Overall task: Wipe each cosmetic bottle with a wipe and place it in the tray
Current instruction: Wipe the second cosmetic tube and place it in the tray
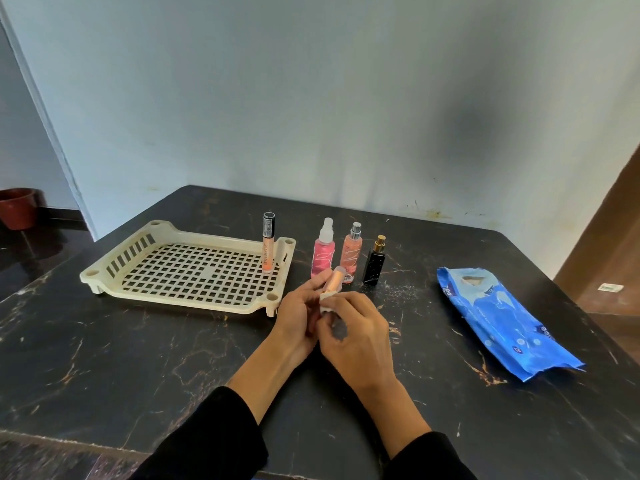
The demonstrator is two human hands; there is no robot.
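Head view | step: wiping | left hand (298, 317) holds small peach bottle (333, 280) above bench (138, 358); right hand (356, 332) pinches wipe (326, 304) on it | next, judged: set bottle upright in tray (114, 268).

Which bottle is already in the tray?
The tall lip-gloss tube, upright in the tray's far right corner. The three spray bottles stand on the table; another is in hand.
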